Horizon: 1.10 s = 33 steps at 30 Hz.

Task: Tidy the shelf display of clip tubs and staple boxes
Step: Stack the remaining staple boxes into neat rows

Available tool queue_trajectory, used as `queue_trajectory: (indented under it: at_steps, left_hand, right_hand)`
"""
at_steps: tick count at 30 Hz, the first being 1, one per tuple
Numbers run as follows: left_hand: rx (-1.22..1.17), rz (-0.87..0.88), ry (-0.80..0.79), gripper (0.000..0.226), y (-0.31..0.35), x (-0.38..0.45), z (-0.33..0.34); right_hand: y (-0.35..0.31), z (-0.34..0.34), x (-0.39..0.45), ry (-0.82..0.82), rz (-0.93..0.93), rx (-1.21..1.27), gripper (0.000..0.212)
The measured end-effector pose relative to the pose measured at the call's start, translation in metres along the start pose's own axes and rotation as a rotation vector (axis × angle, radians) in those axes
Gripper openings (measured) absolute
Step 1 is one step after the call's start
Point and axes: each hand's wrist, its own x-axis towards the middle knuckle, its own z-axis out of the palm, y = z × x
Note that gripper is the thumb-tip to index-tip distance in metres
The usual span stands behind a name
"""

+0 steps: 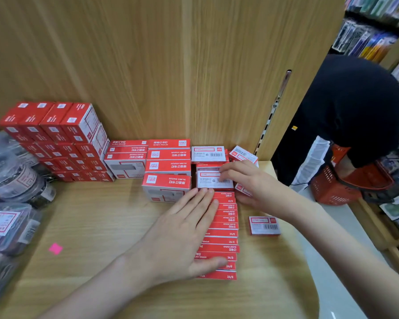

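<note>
Step in hand: squaring row of small staple boxes [224, 236]. Left hand [182, 229] flat, unclenched, pressing row's left flank. Right hand [247, 180] grasping white-faced box [211, 180] at row's far end. Stray box [264, 225] right of row. Next, by judgement: seat box, collect stray.

I am looking into a stationery shop. A wooden display shelf [101, 226] carries many identical red staple boxes [55, 139] in stacks and rows, each with a barcode label. Left of them sit wrapped clip tubs [12, 180]. Right of the shelf, a shopper holds a red basket [339, 187] before racks of packaged goods [364, 40].
</note>
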Motion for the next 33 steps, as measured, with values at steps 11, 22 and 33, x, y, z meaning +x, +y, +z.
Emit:
queue_trajectory:
  at_steps: [11, 22, 33]
  left_hand:
    - [0.013, -0.004, -0.017, 0.089, 0.001, 0.000, -0.003]
    - [-0.005, -0.010, -0.009, 0.089, 0.000, -0.001, -0.004]
    - [0.041, -0.025, -0.021, 0.092, 0.004, 0.008, -0.010]
  right_hand:
    - [-0.012, -0.006, 0.010, 0.096, -0.026, -0.149, 0.032]
    - [-0.018, -0.023, 0.014, 0.038, 0.106, -0.154, 0.035]
    - [-0.017, -0.033, 0.022, -0.045, 0.181, -0.080, 0.049]
